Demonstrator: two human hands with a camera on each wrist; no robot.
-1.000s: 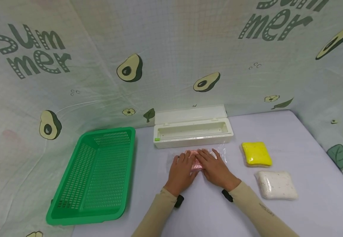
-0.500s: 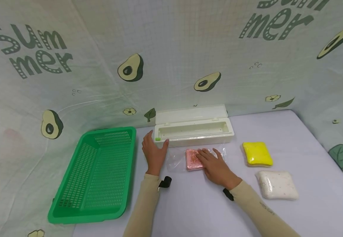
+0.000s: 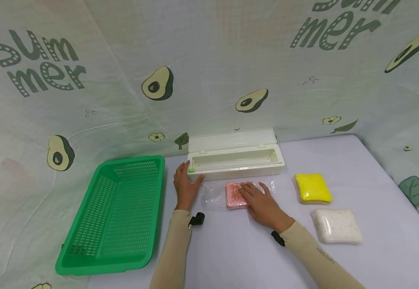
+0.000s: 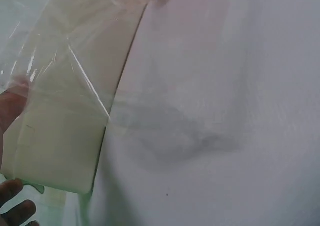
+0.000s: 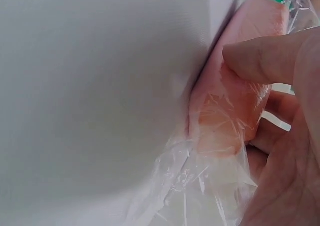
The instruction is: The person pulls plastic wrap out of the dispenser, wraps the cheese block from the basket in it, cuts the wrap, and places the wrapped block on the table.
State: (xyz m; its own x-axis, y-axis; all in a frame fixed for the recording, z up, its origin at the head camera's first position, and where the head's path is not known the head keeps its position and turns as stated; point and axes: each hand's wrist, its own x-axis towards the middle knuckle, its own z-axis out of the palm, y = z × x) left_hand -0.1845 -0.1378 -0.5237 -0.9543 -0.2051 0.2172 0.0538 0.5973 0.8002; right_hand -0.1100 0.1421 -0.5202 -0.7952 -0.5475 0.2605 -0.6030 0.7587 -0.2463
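A flat pink block [image 3: 234, 195] lies on clear plastic film [image 3: 213, 195]. My right hand [image 3: 266, 206] holds it by its right part; in the right wrist view the thumb [image 5: 260, 58] presses one side of the pink block [image 5: 225, 93], with fingers partly hidden behind it. My left hand [image 3: 186, 188] is at the left end of a white cling film dispenser [image 3: 236, 171], its thumb in front and its fingers beside the end. In the left wrist view, film [image 4: 75, 71] hangs across the dispenser [image 4: 55, 151]; whether the hand touches the dispenser is unclear.
The dispenser's lid [image 3: 232, 139] stands raised at the back. A yellow wrapped block [image 3: 313, 188] and a white wrapped block [image 3: 337, 226] lie to the right. A green plastic basket [image 3: 124, 216] stands at the left, and a printed cloth [image 3: 202, 60] hangs behind.
My left hand has left the pink block and moved left and up to the dispenser's left end. My right hand has stayed on the block.
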